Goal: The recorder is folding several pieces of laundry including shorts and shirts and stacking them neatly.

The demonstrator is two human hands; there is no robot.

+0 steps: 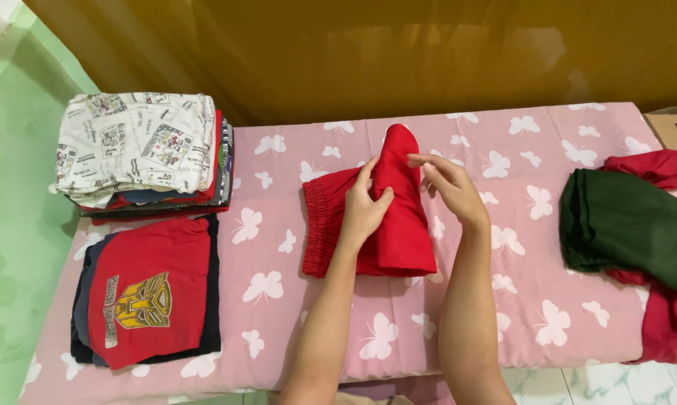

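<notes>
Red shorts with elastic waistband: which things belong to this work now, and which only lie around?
In hand:
- red shorts with elastic waistband
- left hand
- right hand

Lying about:
- stack of folded clothes
- folded red printed shirt
- dark green cloth
- pink butterfly sheet

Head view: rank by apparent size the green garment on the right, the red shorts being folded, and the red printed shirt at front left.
1. Red printed shirt, largest, though only narrowly.
2. Green garment, close to the shirt and cut off by the frame edge, so this order is unsure.
3. Red shorts, partly covered by the left hand and right hand.
</notes>
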